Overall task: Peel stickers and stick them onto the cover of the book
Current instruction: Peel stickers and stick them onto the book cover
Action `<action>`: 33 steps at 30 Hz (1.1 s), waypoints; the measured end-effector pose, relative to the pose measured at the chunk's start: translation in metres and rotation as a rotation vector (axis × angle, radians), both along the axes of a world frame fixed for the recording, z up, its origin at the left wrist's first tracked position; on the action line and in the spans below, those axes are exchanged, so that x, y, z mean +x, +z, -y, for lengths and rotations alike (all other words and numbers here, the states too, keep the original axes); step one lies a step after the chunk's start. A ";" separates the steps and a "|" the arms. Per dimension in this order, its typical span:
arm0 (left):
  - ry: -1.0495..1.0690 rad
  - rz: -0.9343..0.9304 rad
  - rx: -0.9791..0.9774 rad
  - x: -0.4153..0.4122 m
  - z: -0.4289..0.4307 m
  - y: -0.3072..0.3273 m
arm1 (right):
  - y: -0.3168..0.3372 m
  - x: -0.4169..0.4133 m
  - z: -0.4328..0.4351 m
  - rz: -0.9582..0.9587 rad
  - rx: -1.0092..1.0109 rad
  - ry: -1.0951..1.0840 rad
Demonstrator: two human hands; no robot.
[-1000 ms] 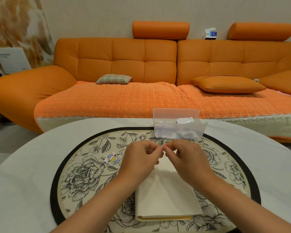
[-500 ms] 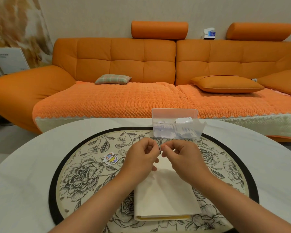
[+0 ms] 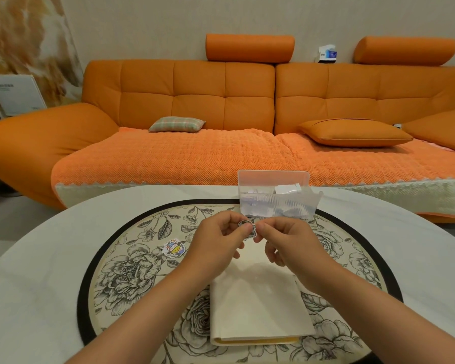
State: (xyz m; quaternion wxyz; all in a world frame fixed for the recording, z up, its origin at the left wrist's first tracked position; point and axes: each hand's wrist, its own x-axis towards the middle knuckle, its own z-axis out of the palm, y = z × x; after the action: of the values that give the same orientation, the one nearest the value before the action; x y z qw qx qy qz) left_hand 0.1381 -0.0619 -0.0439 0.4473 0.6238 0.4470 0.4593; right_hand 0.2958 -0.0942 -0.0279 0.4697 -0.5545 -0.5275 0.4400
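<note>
A small dark-edged sticker (image 3: 250, 229) is pinched from both sides: its left edge is held between the curled thumb and forefinger of the left hand (image 3: 216, 241), its right edge between the thumb and forefinger of the right hand (image 3: 293, 244). The other fingers of both hands are curled in toward the palms, and the tips of the two hands lie almost together around the sticker, which is held in the air. Whether its backing is attached cannot be told. Below the fingers and nearer the person, a closed cream-covered book (image 3: 258, 308) with a yellow page edge is laid flat on a round floral placemat with a black border (image 3: 121, 271), its far end hidden by the wrists. Just beyond the fingertips a clear rectangular plastic box (image 3: 273, 179) holding white paper pieces is set. To the left of the left knuckles a colourful cartoon sticker (image 3: 174, 247) is lying on the placemat. Everything is borne by a round white table (image 3: 37, 285), and an orange sofa (image 3: 195, 101) is seen behind.
</note>
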 end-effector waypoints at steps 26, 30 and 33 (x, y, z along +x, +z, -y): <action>0.041 0.023 0.083 0.003 0.006 0.000 | -0.002 0.005 -0.003 -0.126 -0.016 0.094; 0.047 0.025 0.090 0.002 0.006 0.001 | -0.001 0.010 -0.004 -0.100 0.003 0.095; 0.049 0.018 0.084 0.002 0.007 0.001 | -0.002 0.011 -0.005 -0.067 0.035 0.089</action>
State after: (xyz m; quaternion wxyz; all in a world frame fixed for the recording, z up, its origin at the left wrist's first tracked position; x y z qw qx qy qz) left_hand 0.1402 -0.0686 -0.0433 0.4133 0.6268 0.4385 0.4940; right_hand 0.3063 -0.0895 -0.0296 0.4770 -0.5070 -0.5432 0.4694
